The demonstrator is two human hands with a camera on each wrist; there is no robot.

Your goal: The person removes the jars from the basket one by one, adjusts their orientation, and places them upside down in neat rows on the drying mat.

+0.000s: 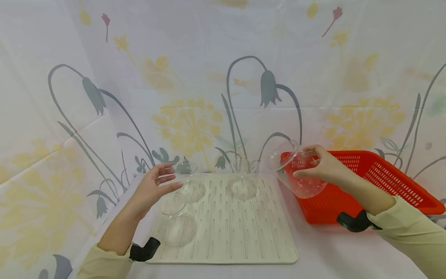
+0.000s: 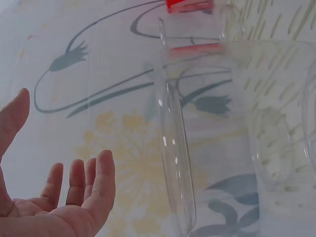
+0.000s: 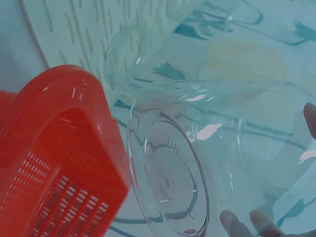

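Three glass jars (image 1: 175, 221) stand on the drying mat (image 1: 244, 240); at 3 o'clock the right hand (image 1: 322, 164) grips a fourth jar (image 1: 296, 170) above the red basket (image 1: 383, 174), left hand (image 1: 151, 188) open wide

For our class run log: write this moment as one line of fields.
right hand: grips clear cup over red basket | left hand: open, beside cups on drying mat

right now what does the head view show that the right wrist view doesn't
Only the head view shows the open left hand beside the clear jars standing on the cream drying mat, and the whole right hand gripping a tilted clear jar. Only the right wrist view shows that jar's embossed base close up, with just fingertips at its edge. Both show the held jar, the red basket and the mat.
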